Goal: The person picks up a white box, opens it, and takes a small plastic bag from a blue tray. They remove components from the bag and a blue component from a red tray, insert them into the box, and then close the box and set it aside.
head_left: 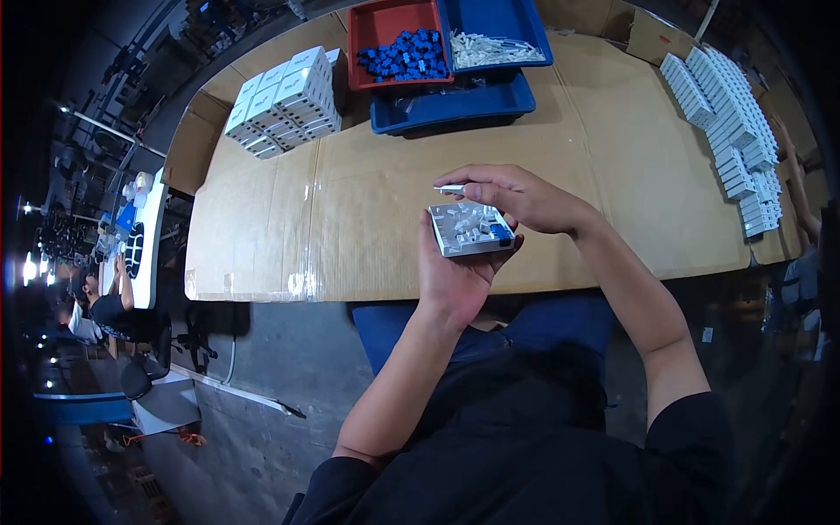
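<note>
My left hand (457, 278) is wrapped from below around a square white plastic housing (448, 234), its open side facing up. White moulded details show inside the housing, and a blue piece (500, 232) sits in its near right corner. Just above the far edge, my right hand (535, 201) pinches a small, flat white plastic part (451, 189) between thumb and fingers. Both hands are over the near side of the cardboard-covered table (376, 192).
At the back stand a red bin (394, 17) of blue pieces and a blue bin (490, 16) of white parts, above another blue bin (455, 117). White units are stacked at left (284, 101) and in rows at right (731, 131). A person (109, 308) sits far left.
</note>
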Motion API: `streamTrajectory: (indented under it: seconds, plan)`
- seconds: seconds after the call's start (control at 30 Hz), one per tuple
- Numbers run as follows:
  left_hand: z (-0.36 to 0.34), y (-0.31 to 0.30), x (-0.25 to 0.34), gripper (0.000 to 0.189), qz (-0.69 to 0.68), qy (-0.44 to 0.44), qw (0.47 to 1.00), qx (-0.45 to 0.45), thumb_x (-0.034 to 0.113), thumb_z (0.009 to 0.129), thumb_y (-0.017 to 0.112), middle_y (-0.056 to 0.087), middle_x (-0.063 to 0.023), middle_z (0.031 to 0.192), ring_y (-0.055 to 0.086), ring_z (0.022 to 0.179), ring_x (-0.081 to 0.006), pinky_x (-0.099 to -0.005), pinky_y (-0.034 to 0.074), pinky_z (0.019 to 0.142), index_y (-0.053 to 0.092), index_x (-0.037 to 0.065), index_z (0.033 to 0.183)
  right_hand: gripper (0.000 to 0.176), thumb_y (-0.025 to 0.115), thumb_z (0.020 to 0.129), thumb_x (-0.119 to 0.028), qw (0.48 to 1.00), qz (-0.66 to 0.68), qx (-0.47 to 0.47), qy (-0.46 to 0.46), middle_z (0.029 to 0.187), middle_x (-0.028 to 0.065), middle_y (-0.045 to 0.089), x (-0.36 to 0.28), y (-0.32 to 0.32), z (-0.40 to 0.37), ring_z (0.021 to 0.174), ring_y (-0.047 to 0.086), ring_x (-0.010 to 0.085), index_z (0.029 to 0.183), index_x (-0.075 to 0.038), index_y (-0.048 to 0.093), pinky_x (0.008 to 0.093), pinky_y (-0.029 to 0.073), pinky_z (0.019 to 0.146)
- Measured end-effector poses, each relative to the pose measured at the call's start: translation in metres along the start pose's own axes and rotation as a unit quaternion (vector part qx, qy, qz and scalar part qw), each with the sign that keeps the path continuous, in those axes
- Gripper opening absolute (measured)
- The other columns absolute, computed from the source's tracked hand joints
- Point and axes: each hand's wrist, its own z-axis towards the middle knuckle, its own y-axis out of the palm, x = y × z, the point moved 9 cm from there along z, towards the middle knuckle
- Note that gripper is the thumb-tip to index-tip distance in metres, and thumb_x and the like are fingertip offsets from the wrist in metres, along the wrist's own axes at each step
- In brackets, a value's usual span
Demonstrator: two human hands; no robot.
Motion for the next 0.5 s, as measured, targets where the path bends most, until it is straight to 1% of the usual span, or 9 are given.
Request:
streamTrajectory:
  seconds: [0.1, 0.2, 0.3, 0.4, 0.5]
  plan:
    - [0.000, -0.002, -0.001, 0.072, -0.004, 0.000, 1.000, -0.002, 0.060, 0.111, 0.021, 0.060, -0.0230, 0.135, 0.064, 0.122, -0.0381, -0.0521, 0.052, 0.111, 0.044, 0.002, 0.147, 0.055, 0.054, 0.108, -0.049, 1.000, 0.018, -0.004, 0.016, 0.136, 0.0092, 0.064, 0.005, 0.004, 0.001, 0.127, 0.059, 0.0202, 0.146, -0.009, 0.061, 0.0352, 0.046, 0.109]
    - [-0.001, -0.003, -0.001, 0.071, -0.002, 0.008, 1.000, 0.025, 0.059, 0.111, 0.020, 0.056, -0.0203, 0.143, 0.060, 0.128, -0.0372, -0.0529, 0.051, 0.113, 0.041, 0.005, 0.151, 0.053, 0.054, 0.109, -0.046, 0.999, -0.007, -0.001, 0.040, 0.140, 0.0101, 0.061, 0.006, 0.007, 0.000, 0.130, 0.057, 0.0205, 0.146, -0.008, 0.060, 0.0346, 0.043, 0.113]
    - [-0.001, -0.003, -0.003, 0.069, 0.000, 0.001, 0.999, 0.033, 0.059, 0.112, 0.019, 0.052, -0.0185, 0.149, 0.056, 0.135, -0.0364, -0.0539, 0.048, 0.115, 0.039, 0.008, 0.154, 0.053, 0.055, 0.109, -0.044, 0.999, -0.001, 0.001, 0.053, 0.142, 0.0115, 0.059, 0.008, 0.009, 0.000, 0.133, 0.055, 0.0210, 0.146, -0.006, 0.060, 0.0345, 0.041, 0.114]
    - [-0.002, -0.002, -0.004, 0.069, 0.009, -0.009, 0.999, 0.038, 0.059, 0.112, 0.019, 0.050, -0.0176, 0.152, 0.053, 0.139, -0.0362, -0.0543, 0.046, 0.118, 0.038, 0.010, 0.156, 0.055, 0.056, 0.108, -0.044, 0.998, -0.033, 0.007, 0.048, 0.140, 0.0114, 0.059, 0.019, 0.010, 0.001, 0.132, 0.055, 0.0216, 0.147, -0.005, 0.059, 0.0345, 0.042, 0.114]
    - [-0.001, -0.001, -0.004, 0.067, 0.007, -0.020, 0.999, 0.036, 0.059, 0.112, 0.019, 0.050, -0.0165, 0.151, 0.052, 0.139, -0.0348, -0.0538, 0.045, 0.118, 0.039, 0.011, 0.155, 0.057, 0.057, 0.107, -0.044, 0.998, -0.041, -0.014, 0.043, 0.134, 0.0109, 0.059, 0.021, 0.014, 0.002, 0.129, 0.056, 0.0226, 0.148, -0.004, 0.059, 0.0347, 0.043, 0.112]
